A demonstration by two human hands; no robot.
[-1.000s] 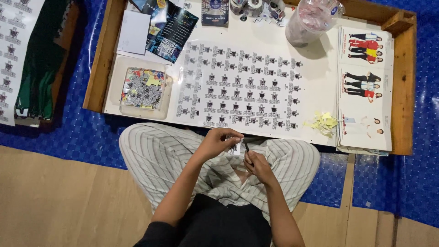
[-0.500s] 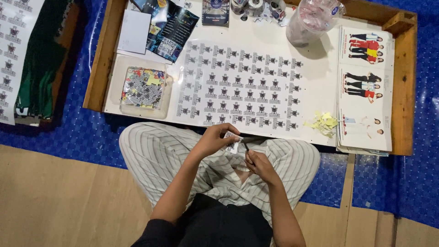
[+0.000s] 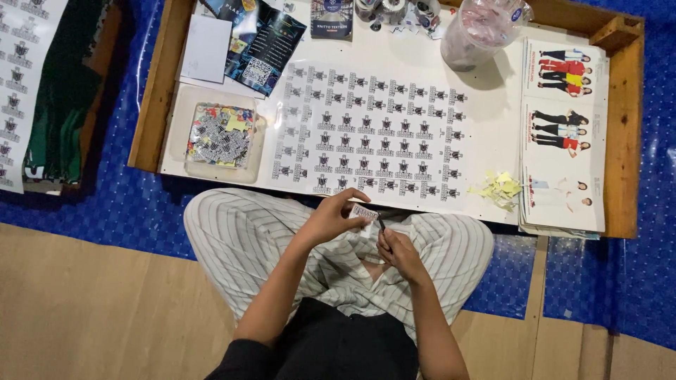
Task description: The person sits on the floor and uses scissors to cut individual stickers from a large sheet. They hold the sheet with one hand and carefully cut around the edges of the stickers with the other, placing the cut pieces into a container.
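While left hand pinched small sticker at frame centre, I saw right hand gripping thin dark tool; judged steady pinch, tip kept at sticker edge, best.

A big white sheet of small black-and-white labels covers the middle of the tabletop. At its nine o'clock, a shallow clear tray holds a heap of cut labels. At eleven o'clock lie a dark glossy leaflet and a blank white card; at twelve o'clock, a small dark packet. At three o'clock rests a stack of white printed sheets with coloured figures. At six o'clock, the hands pinch one small pale label. Another label sheet lies far out at nine o'clock.
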